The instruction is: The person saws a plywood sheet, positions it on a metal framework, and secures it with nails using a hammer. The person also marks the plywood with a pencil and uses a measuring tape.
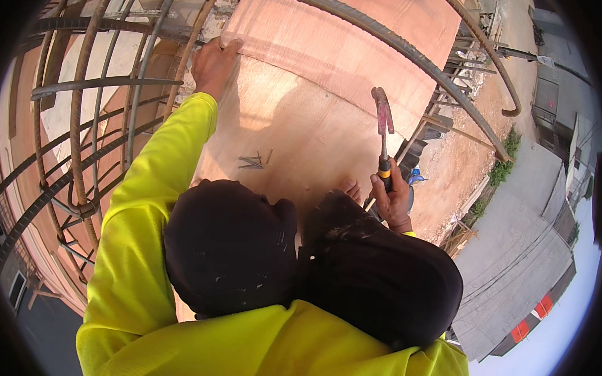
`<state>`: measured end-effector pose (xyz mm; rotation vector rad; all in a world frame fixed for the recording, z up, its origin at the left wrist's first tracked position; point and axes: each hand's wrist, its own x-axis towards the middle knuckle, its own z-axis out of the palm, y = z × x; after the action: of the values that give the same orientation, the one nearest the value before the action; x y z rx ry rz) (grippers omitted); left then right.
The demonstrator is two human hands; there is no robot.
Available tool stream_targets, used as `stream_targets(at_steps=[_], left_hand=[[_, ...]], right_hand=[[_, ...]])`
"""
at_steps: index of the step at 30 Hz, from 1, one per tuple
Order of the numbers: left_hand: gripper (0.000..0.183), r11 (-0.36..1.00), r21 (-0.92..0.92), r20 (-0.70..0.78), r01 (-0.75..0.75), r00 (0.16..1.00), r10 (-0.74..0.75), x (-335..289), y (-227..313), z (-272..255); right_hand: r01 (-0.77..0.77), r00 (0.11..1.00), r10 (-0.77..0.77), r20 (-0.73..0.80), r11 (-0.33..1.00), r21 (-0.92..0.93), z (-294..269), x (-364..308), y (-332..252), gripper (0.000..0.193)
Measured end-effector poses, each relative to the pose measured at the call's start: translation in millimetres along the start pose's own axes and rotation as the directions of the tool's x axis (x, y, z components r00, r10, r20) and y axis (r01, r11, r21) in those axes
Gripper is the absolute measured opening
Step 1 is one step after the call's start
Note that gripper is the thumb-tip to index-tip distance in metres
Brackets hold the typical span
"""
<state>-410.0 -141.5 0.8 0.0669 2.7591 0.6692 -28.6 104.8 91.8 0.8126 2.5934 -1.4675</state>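
My left hand (214, 64) is at the far left, its fingers closed on the near left corner of a reddish plywood sheet (332, 43). That sheet's near edge lies over a paler plywood panel (296, 138). In my right hand (395, 198) is a claw hammer (384, 134), gripped by its black and yellow handle and held upright with its worn red head away from me. A few loose nails (252, 162) lie on the paler panel, between my knees and the sheet. A thin pale stick-like end shows below the right hand; its kind is unclear.
Bent steel rebar (85, 114) forms a cage on the left, and one thick curved bar (412, 52) arches over the plywood. Past the panel's right edge the ground (460, 174) lies lower, with timber pieces, a blue item (416, 176) and grey buildings (511, 242) beyond.
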Motion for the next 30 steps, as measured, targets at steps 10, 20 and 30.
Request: stream_targets(at_steps=[10,20,30], left_hand=[[0.058,0.969,-0.249,-0.077,-0.003,0.997,-0.016,5.1,-26.5,25.4],[0.073,0.898,-0.382,0.169,0.217,0.972,-0.164,-0.4,-27.1,13.8],[0.060,0.820,-0.530,0.242,0.215,0.965,-0.097,-1.9,-29.7,6.2]], right_hand=[[-0.101,0.979,0.139,0.149,0.965,-0.241,-2.9,53.2,17.5,0.047],[-0.213,0.940,0.223,0.258,0.975,-0.066,9.6,66.7,-27.6,0.043],[0.297,0.876,-0.235,0.421,0.951,-0.087,57.7,148.2,-76.0,0.043]])
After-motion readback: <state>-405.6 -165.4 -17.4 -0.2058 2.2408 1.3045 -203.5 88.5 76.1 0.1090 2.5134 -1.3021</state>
